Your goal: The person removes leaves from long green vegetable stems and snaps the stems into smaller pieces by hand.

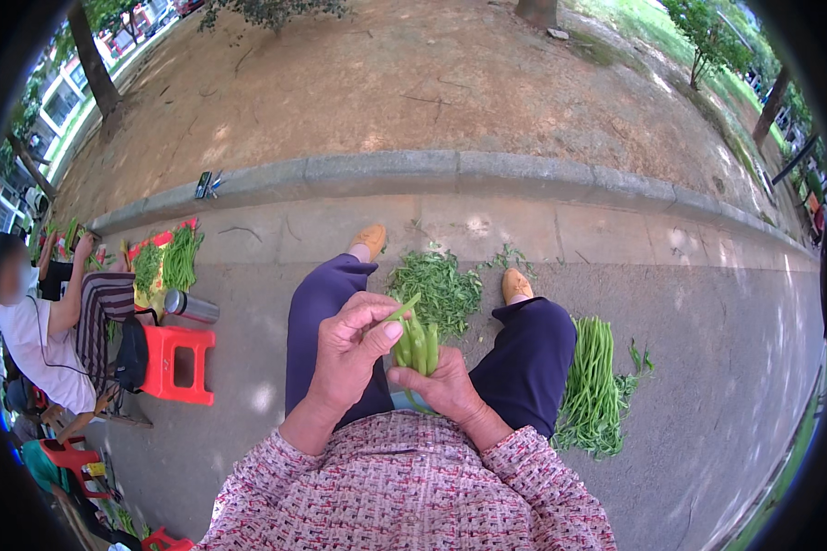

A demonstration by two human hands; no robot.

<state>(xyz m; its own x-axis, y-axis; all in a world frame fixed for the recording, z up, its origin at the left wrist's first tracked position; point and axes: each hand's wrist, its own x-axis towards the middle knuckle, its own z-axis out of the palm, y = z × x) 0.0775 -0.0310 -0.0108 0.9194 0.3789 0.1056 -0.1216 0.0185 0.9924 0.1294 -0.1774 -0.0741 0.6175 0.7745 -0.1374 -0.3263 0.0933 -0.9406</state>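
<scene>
In front of my lap my right hand (453,390) grips a small bunch of green vegetable stalks (419,351), their thick ends pointing up. Between the thumb and fingers of my left hand (355,341) is one slender green stalk (408,308), slanting over the top of the bunch. Its lower part is hidden. On the ground between my feet sits a heap of plucked green leaves (437,293). A long pile of green stalks (588,386) lies beside my right leg, loose leaves at its edge.
A concrete kerb (386,169) runs ahead, with a phone (202,184) and keys (215,184) on it. To the left are a red plastic stool (179,365), a metal flask (191,306), more stalks (179,258) on a sheet, and a seated person (48,344).
</scene>
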